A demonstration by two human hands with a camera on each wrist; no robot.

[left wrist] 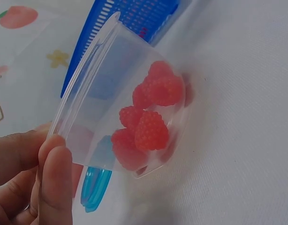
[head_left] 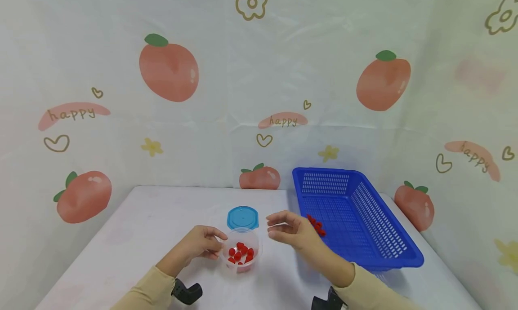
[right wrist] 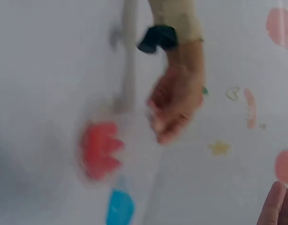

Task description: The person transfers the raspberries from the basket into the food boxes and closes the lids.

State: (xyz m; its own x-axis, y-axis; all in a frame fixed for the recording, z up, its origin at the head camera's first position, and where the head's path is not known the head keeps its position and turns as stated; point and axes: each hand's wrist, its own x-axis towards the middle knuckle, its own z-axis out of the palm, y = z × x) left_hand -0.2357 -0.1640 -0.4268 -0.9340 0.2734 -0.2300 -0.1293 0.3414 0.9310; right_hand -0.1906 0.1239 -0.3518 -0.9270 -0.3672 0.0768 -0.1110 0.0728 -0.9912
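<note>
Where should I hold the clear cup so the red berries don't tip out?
Probably hold the cup by its rim, from the left, where the left hand pinches it: it stands open side up, widens toward that rim, and the berries lie low inside.

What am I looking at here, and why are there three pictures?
No robot here: a person works with a bare left hand and right hand. The wide picture comes from a head camera, the other two from wrist cameras. On the white table are a clear cup holding red berries, a blue lid beyond it and a blue basket with more red pieces inside. The left hand pinches the cup's rim; the right hand appears to hold nothing.
</note>
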